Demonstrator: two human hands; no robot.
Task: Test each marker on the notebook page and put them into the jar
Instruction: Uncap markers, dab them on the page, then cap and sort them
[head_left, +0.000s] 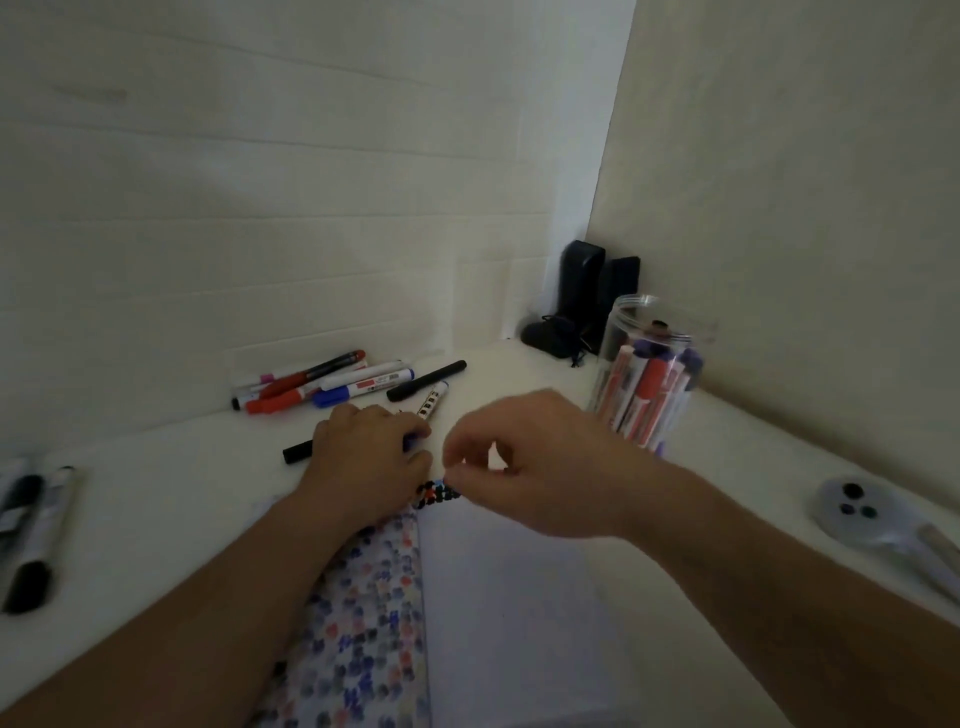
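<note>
An open notebook lies in front of me, with a blank white page and a dotted cover folded to the left. My left hand grips a marker whose black end sticks out to the left, just beyond the notebook's top edge. My right hand hovers above the notebook's top edge with loosely curled fingers and holds nothing that I can see. A clear plastic jar at the right holds several markers with red and purple caps. A pile of loose markers lies by the back wall.
Two dark speakers and a black pouch stand in the corner behind the jar. More markers lie at the far left edge. A grey round lid or device rests at the right. Walls close in behind and to the right.
</note>
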